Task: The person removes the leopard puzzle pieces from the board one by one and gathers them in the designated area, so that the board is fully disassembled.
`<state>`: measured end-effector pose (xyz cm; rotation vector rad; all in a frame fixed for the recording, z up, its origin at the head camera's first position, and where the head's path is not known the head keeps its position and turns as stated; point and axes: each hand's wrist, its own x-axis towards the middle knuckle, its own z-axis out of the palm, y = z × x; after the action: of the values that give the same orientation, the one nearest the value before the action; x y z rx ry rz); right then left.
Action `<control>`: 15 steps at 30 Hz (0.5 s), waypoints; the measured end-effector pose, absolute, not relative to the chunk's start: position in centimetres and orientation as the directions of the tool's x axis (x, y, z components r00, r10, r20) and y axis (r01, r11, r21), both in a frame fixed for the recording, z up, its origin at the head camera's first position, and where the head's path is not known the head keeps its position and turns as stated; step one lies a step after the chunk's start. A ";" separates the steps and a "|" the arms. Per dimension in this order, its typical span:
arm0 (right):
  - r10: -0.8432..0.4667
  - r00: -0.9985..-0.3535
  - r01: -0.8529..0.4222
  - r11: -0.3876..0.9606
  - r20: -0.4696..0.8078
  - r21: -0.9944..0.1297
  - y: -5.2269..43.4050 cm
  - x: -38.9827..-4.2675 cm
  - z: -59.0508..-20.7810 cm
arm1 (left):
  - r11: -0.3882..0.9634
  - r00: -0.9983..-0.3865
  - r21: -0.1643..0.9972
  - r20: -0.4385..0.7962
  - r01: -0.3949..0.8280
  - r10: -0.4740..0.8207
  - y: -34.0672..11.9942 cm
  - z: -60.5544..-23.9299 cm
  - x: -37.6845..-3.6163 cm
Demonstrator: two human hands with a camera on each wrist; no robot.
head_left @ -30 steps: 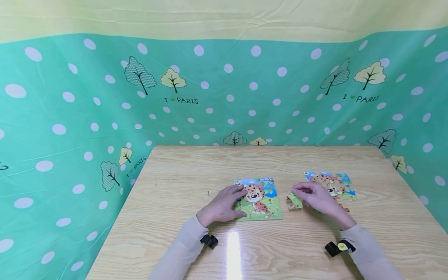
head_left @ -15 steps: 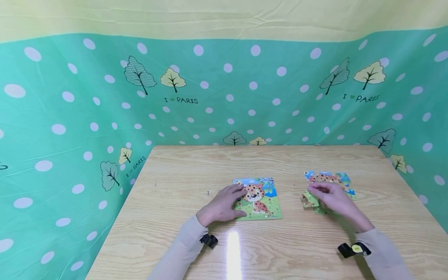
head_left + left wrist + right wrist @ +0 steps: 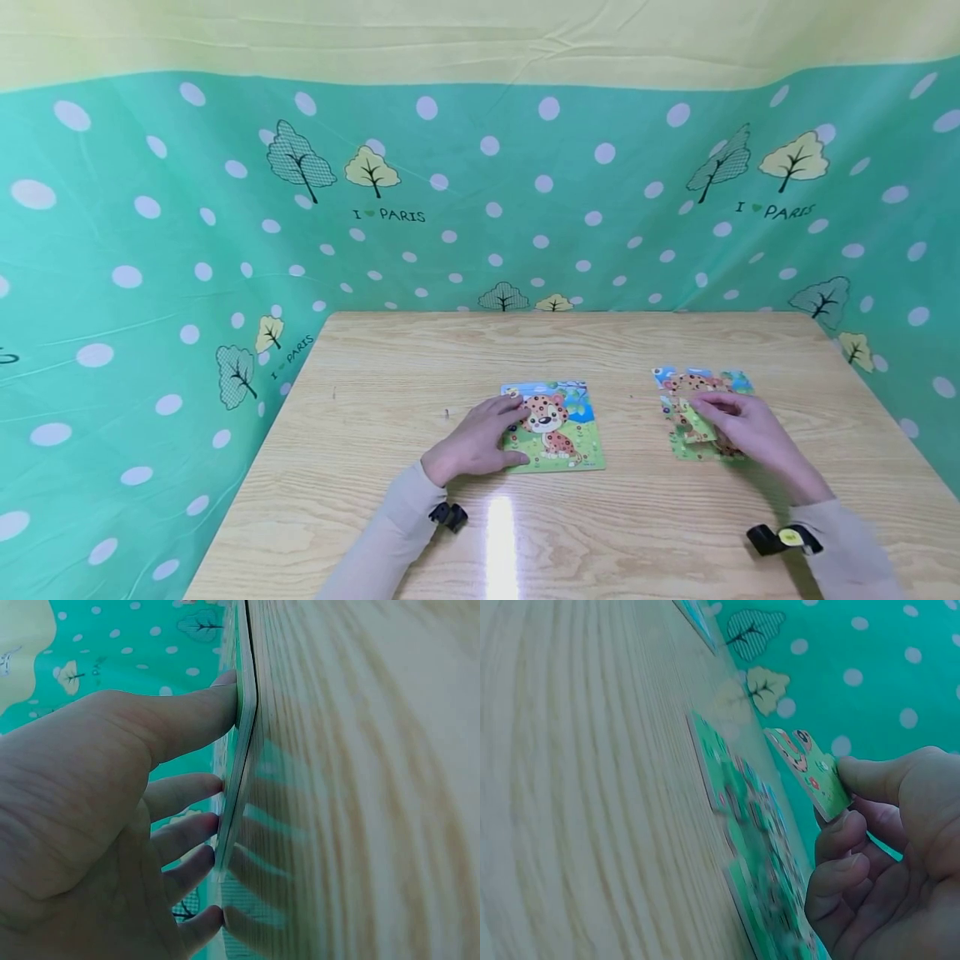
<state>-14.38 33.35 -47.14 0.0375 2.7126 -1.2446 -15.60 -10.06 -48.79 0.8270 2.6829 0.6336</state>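
Moved: puzzle piece (image 3: pixel 696 419) carried rightward over the loose puzzle (image 3: pixel 701 414), pinched by right hand (image 3: pixel 750 427).
Left hand (image 3: pixel 474 443): spread flat on picture board (image 3: pixel 558 429), mid-table.

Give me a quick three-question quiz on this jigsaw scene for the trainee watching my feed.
1. True or false: the right hand holds a puzzle piece lifted clear of the loose pieces lying on the table.
2. Multiple choice: the left hand rests on A) the loose pieces, B) the leopard picture board, C) the bare table only.
3. Fill in: in the head view, the loose pieces lie to the ____ of the leopard picture board.

Key: 1 true, the right wrist view shows it pinched above the others; 2 B, fingers on the board's left edge; 3 right.
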 end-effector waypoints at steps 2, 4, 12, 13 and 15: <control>-0.022 -0.987 0.103 0.662 -0.157 -0.743 34.0 -14.3 -47.2 | 0.742 -0.803 0.480 -0.119 0.468 0.584 -10.0 -48.8 -15.6; 0.000 -0.987 0.123 0.658 -0.163 -0.743 34.7 -14.2 -47.2 | 0.742 -0.803 0.479 -0.119 0.468 0.584 -10.0 -48.8 -15.6; 0.064 -0.982 0.177 0.654 -0.179 -0.736 37.9 -13.5 -47.4 | 0.744 -0.804 0.477 -0.120 0.468 0.582 -10.1 -48.8 -15.6; 0.076 -0.981 0.184 0.661 -0.178 -0.728 38.4 -13.4 -47.4 | 0.745 -0.804 0.476 -0.120 0.468 0.582 -10.1 -48.8 -15.6; 0.094 -0.979 0.197 0.669 -0.182 -0.717 39.2 -13.2 -47.4 | 0.747 -0.805 0.473 -0.123 0.467 0.581 -10.1 -48.9 -15.6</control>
<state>-13.22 39.25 -47.40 0.2409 2.7494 -1.2046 -15.60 -10.06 -48.86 0.8219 2.6847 0.6248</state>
